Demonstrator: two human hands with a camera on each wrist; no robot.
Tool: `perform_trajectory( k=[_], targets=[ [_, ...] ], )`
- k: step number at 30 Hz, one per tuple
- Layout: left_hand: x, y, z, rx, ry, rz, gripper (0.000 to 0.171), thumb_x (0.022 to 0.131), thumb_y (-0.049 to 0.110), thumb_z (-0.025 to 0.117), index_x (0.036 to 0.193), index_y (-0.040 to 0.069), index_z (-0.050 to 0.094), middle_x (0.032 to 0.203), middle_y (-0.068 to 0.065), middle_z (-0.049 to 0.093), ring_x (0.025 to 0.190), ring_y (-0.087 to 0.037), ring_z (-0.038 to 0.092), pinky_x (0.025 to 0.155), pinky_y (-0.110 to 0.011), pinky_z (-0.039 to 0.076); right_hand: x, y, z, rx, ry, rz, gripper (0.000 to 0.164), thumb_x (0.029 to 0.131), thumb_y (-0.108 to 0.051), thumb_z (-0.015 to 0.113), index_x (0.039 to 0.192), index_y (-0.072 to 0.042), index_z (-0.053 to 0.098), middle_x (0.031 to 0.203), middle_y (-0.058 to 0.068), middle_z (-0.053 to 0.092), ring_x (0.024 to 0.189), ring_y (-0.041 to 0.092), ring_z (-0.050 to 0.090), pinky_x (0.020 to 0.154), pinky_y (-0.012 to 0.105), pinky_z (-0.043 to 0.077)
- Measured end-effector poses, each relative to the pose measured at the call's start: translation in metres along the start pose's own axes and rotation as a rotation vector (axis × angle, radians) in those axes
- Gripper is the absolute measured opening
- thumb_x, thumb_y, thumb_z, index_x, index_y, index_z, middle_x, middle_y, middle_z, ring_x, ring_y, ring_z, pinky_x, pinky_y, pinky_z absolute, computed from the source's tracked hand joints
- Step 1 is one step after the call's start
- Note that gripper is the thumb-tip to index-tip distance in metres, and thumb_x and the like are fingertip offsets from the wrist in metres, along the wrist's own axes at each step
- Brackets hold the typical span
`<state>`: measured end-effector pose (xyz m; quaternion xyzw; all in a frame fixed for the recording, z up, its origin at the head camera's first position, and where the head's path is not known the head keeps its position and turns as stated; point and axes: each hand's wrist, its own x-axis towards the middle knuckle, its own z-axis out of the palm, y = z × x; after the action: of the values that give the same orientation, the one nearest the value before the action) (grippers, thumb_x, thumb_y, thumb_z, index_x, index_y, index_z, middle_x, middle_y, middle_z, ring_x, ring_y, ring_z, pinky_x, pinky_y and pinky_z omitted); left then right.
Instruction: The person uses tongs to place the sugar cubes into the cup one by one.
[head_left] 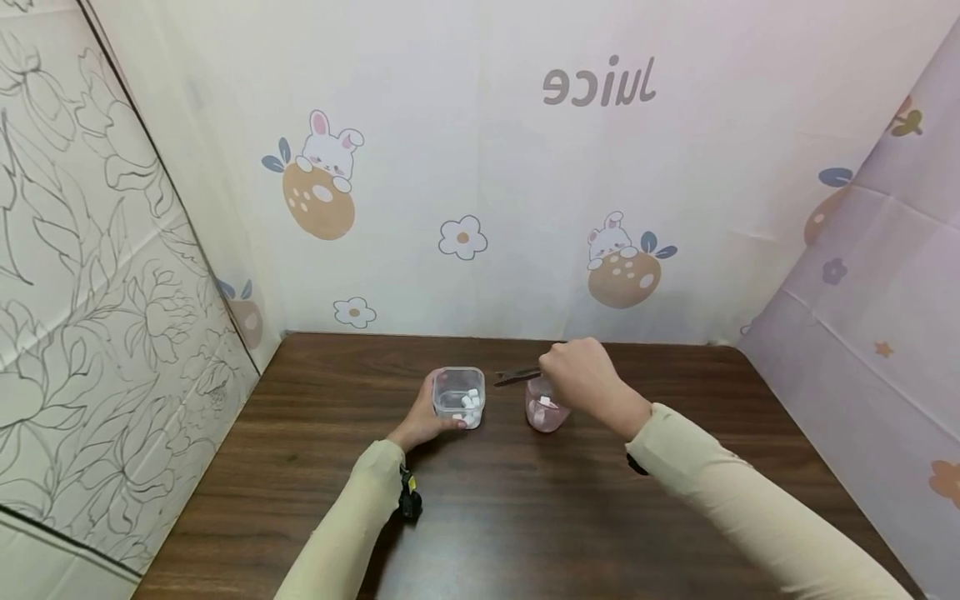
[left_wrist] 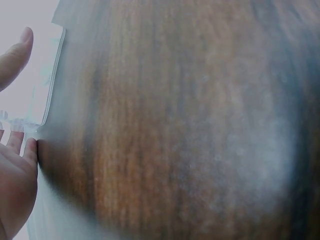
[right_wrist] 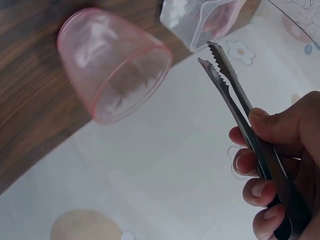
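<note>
My left hand (head_left: pixel 424 421) grips a clear square plastic container (head_left: pixel 450 383) from its left side, thumb along the front. Several small white cubes (head_left: pixel 471 400) lie in its right part. In the right wrist view, my right hand (right_wrist: pixel 280 155) holds metal tongs (right_wrist: pixel 240 105) with serrated tips. The tips stand slightly apart with nothing between them. From the head, the tongs point left, above and between the container and a pink translucent cup (head_left: pixel 546 417). White pieces show inside the cup, which my right hand (head_left: pixel 588 379) partly covers.
Both vessels stand on a dark wood-grain table (head_left: pixel 487 517). Behind it hangs a pale curtain (head_left: pixel 480 150) printed with rabbits, fruit and flowers. More patterned cloth (head_left: pixel 97 292) closes off the left side, and a similar cloth (head_left: pixel 885 333) the right.
</note>
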<state>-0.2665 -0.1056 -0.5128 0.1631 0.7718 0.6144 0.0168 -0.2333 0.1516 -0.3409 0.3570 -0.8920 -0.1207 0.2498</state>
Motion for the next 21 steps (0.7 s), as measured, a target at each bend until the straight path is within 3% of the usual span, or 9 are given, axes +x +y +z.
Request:
perform_trajectory(
  k=[4, 8, 13, 21],
  targets=[
    [0.005, -0.015, 0.001, 0.020, 0.000, -0.010, 0.104, 0.062, -0.006, 0.084, 0.144, -0.002, 0.021, 0.140, -0.029, 0.033, 0.126, -0.045, 0.034, 0.106, -0.056, 0.023, 0.009, -0.010, 0.006, 0.020, 0.004, -0.010, 0.046, 0.067, -0.006, 0.066, 0.048, -0.019, 0.026, 0.051, -0.007, 0.017, 0.050, 0.011, 0.015, 0.039, 0.026, 0.017],
    [0.008, -0.025, 0.000, 0.036, 0.004, -0.011, 0.105, 0.062, -0.002, 0.086, 0.145, 0.003, 0.021, 0.142, -0.025, 0.034, 0.128, -0.040, 0.034, 0.107, -0.052, 0.024, 0.018, -0.019, 0.013, 0.021, -0.048, -0.017, 0.037, 0.068, -0.002, 0.064, 0.047, -0.017, 0.038, 0.047, -0.007, 0.024, 0.049, 0.011, 0.017, 0.038, 0.026, 0.019],
    [0.008, -0.026, 0.000, 0.008, 0.004, -0.005, 0.106, 0.061, -0.002, 0.086, 0.145, 0.003, 0.022, 0.143, -0.025, 0.033, 0.129, -0.041, 0.033, 0.108, -0.053, 0.023, 0.028, -0.031, 0.021, -0.017, -0.104, -0.042, 0.027, 0.071, -0.001, 0.069, 0.053, -0.016, 0.055, 0.047, -0.005, 0.042, 0.047, 0.009, 0.023, 0.036, 0.027, 0.030],
    [0.006, -0.025, 0.001, 0.012, 0.007, 0.011, 0.106, 0.061, -0.005, 0.085, 0.145, 0.001, 0.021, 0.141, -0.027, 0.035, 0.127, -0.042, 0.036, 0.107, -0.053, 0.024, 0.042, -0.046, 0.032, -0.028, -0.101, -0.080, 0.021, 0.069, -0.004, 0.070, 0.056, -0.017, 0.060, 0.052, -0.003, 0.055, 0.042, 0.009, 0.039, 0.038, 0.030, 0.037]
  ],
)
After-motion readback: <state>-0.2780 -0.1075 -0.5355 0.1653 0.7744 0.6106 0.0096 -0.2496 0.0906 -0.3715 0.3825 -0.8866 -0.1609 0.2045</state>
